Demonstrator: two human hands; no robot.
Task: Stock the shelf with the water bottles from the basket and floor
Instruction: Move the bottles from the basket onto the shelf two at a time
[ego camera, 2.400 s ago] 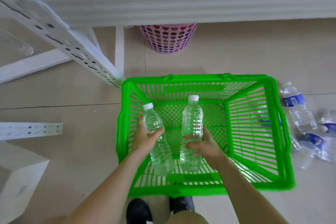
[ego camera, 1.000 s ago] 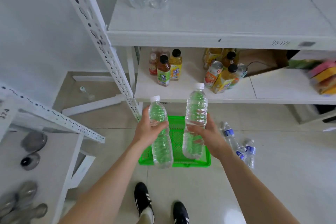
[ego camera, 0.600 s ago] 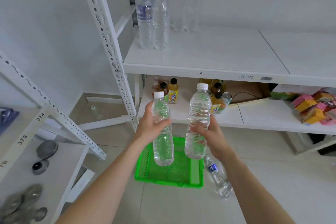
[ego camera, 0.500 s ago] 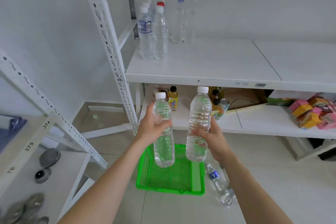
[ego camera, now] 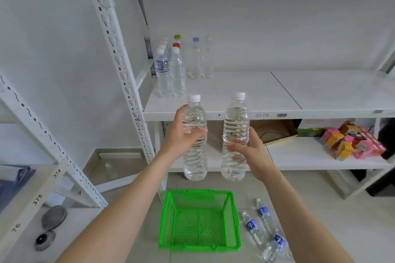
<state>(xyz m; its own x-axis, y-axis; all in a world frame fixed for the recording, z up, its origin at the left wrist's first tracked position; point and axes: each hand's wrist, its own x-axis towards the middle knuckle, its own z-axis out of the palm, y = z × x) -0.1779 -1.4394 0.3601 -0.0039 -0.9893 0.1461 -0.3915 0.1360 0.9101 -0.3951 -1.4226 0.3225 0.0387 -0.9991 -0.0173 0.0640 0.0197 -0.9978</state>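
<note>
Two clear ribbed plastic water bottles with white caps, held upright side by side in front of the middle shelf's edge, above the basket. Left bottle (ego camera: 195, 162) gripped round its waist by the left hand (ego camera: 181, 136), thumb across the near side, fingers wrapped behind. Right bottle (ego camera: 236, 119) gripped likewise by the right hand (ego camera: 251, 148), thumb pressed on the front.

Behind them, white metal shelf board (ego camera: 235, 92), front edge handwritten "B57/2" (ego camera: 262, 115) beside a small barcode sticker (ego camera: 281, 115). At its left rear, cluster of upright clear bottles (ego camera: 177, 74) with white, red, green and blue caps; one blue label, brand unreadable.

On the tiled floor below, green plastic mesh basket (ego camera: 168, 215). Just right of it, three blue-labelled bottles (ego camera: 251, 225) lying down, print too small to read.

On the rack at left, numbers "374" (ego camera: 56, 173) and "375" (ego camera: 38, 199). On the lower shelf, open cardboard box (ego camera: 273, 130) and pink and yellow cartons (ego camera: 352, 143).
</note>
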